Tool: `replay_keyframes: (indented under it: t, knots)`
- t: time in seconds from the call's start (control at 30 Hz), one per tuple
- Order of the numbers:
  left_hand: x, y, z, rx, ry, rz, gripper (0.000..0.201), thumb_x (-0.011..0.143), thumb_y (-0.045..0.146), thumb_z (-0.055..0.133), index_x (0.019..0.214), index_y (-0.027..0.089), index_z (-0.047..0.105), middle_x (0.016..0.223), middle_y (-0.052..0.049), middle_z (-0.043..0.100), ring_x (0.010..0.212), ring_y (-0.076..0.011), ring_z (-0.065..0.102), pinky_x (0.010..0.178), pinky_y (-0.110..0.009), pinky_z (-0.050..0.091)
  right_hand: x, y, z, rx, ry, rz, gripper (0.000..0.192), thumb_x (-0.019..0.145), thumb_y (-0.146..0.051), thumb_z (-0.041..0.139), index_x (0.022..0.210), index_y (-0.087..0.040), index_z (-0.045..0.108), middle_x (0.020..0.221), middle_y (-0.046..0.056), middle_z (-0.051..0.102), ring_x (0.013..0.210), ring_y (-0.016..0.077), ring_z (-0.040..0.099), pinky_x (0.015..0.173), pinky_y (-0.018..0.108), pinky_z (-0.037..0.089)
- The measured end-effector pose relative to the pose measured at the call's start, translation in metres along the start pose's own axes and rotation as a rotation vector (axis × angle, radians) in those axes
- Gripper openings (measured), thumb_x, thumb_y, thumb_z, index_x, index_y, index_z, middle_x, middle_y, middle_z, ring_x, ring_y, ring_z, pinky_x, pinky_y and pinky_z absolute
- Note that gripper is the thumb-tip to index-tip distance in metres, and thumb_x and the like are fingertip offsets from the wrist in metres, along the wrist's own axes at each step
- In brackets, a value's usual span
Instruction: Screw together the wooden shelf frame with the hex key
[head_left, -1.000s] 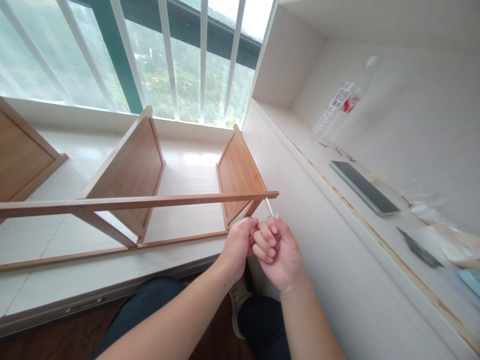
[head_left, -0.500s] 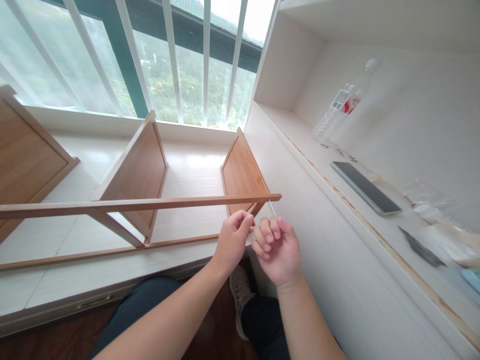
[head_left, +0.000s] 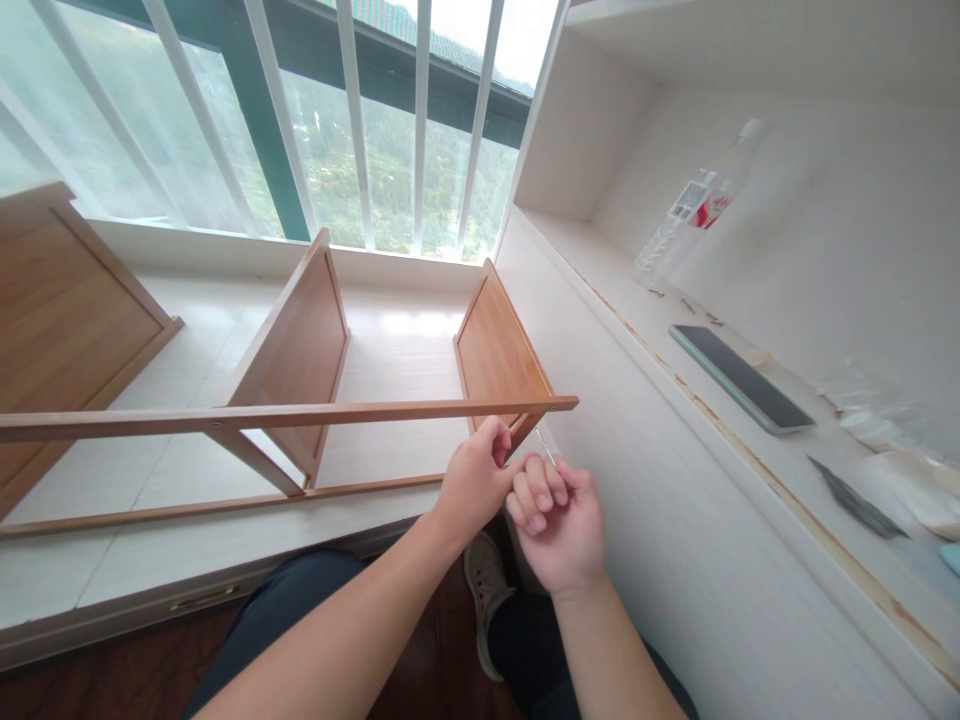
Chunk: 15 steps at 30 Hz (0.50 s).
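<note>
Both hands (head_left: 525, 490) pinch a thin metal pin (head_left: 547, 449) just below the wooden rail (head_left: 300, 413).

We count 2 hands, the left hand (head_left: 474, 478) and the right hand (head_left: 559, 520), 3 upright wooden panels (head_left: 296, 350), 1 thin metal pin (head_left: 547, 448), 1 water bottle (head_left: 694, 205) and 1 phone (head_left: 739, 378).

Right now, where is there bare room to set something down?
Bare white sill shows between the middle wooden panel and right wooden panel. The white side ledge is crowded: clear plastic bottle, dark phone, bags.
</note>
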<state>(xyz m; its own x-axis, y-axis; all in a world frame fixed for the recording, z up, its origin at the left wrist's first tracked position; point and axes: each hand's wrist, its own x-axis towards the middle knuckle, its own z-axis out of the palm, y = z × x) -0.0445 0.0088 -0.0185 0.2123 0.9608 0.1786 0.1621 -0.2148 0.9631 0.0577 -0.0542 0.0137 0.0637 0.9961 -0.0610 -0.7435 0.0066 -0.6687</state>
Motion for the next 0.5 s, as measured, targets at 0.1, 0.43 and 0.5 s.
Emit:
replay_keyframes:
  t: [0.1, 0.43, 0.5]
  knots:
    - [0.002, -0.002, 0.003, 0.097, 0.071, -0.008, 0.031, 0.081, 0.033, 0.075, 0.082, 0.025, 0.045, 0.072, 0.005, 0.050, 0.069, -0.0180, 0.049, 0.066, -0.032, 0.038, -0.001, 0.005, -0.003, -0.238, 0.149, -0.151, 0.044, 0.084, -0.036, 0.058, 0.055, -0.023, 0.028, 0.051, -0.005, 0.037, 0.044, 0.0105, 0.032, 0.046, 0.026, 0.028]
    - [0.003, -0.026, 0.012, 0.266, -0.010, -0.063, 0.064, 0.087, 0.027, 0.066, 0.144, 0.012, 0.043, 0.142, -0.023, 0.056, 0.137, -0.0368, 0.050, 0.115, -0.052, 0.038, 0.030, 0.001, -0.060, -0.671, 0.383, -0.266, 0.039, 0.078, -0.034, 0.071, 0.048, -0.023, 0.049, 0.071, 0.003, 0.059, 0.094, 0.0217, 0.059, 0.076, 0.029, 0.043]
    - [0.004, -0.032, 0.012, 0.263, -0.103, -0.091, 0.069, 0.089, 0.027, 0.062, 0.152, 0.012, 0.037, 0.148, -0.023, 0.055, 0.138, -0.0357, 0.053, 0.114, -0.050, 0.042, 0.034, 0.006, -0.061, -0.732, 0.304, -0.188, 0.041, 0.077, -0.034, 0.073, 0.046, -0.023, 0.048, 0.065, 0.003, 0.057, 0.100, 0.0242, 0.058, 0.081, 0.030, 0.042]
